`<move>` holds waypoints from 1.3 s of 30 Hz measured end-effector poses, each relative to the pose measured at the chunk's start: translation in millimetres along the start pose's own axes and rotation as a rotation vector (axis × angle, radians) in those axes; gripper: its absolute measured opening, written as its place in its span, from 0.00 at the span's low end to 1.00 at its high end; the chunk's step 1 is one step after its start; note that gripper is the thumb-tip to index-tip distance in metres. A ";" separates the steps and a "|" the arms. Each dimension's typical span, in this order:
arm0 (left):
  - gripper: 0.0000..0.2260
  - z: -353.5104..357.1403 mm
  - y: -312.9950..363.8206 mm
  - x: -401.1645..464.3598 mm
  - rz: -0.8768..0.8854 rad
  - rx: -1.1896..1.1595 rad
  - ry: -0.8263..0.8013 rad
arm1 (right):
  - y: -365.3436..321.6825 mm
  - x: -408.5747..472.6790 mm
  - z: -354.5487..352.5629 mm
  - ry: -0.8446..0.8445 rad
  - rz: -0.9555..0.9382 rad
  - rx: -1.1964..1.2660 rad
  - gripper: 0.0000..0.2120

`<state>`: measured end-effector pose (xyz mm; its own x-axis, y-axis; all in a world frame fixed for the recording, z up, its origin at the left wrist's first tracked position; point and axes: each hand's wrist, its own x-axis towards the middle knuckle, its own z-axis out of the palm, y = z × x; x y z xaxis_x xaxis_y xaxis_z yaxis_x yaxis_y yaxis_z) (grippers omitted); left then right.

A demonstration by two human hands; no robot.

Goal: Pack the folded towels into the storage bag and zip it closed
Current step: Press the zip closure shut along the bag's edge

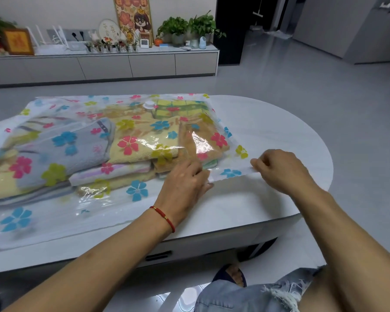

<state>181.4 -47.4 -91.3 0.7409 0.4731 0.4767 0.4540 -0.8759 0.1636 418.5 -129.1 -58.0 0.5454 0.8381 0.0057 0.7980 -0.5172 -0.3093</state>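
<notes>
A clear storage bag (61, 212) printed with coloured flowers lies flat on the white table (279, 131). Several folded towels (142, 136) in yellow, grey-blue, brown and green sit inside it, under a white round valve (149, 105). My right hand (279, 170) pinches the bag's near right edge at the white zip strip (230, 176). My left hand (185, 179) lies on the same edge just left of it, fingers curled onto the plastic; whether they pinch the strip is hidden.
The table's rounded end curves off at the right, and its front edge runs close to my knees. A low cabinet (144, 64) with plants and ornaments stands against the far wall. Pale floor surrounds the table.
</notes>
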 end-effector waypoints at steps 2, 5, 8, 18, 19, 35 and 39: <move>0.14 -2.0 -7.1 -15.0 -0.092 -0.064 0.038 | -12.1 -10.5 3.2 0.145 -0.162 -0.070 0.17; 0.13 -5.4 -29.1 -51.8 -0.252 -0.015 0.086 | -24.2 -22.0 11.8 0.085 -0.477 0.010 0.17; 0.15 -4.8 -50.8 -74.9 -0.312 -0.030 -0.057 | -33.1 -25.3 26.0 -0.042 -0.600 -0.084 0.20; 0.07 -13.4 -70.6 -65.4 -0.171 -0.081 -0.115 | -35.2 -23.1 41.6 -0.057 -0.588 -0.179 0.20; 0.06 -14.9 -69.0 -66.3 -0.122 -0.050 -0.113 | -34.7 -23.3 42.3 -0.040 -0.592 -0.177 0.20; 0.18 -5.4 16.6 -14.2 -0.073 0.188 -0.047 | -30.9 -25.9 41.7 0.229 -0.754 -0.046 0.06; 0.11 1.5 22.9 6.7 0.027 0.150 -0.053 | -26.8 -25.9 44.0 0.237 -0.796 -0.113 0.09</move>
<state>197.5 -64.2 -85.6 0.7771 0.4571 0.4327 0.4993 -0.8663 0.0186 371.7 -129.3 -91.8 -0.1623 0.9082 0.3857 0.9815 0.1888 -0.0316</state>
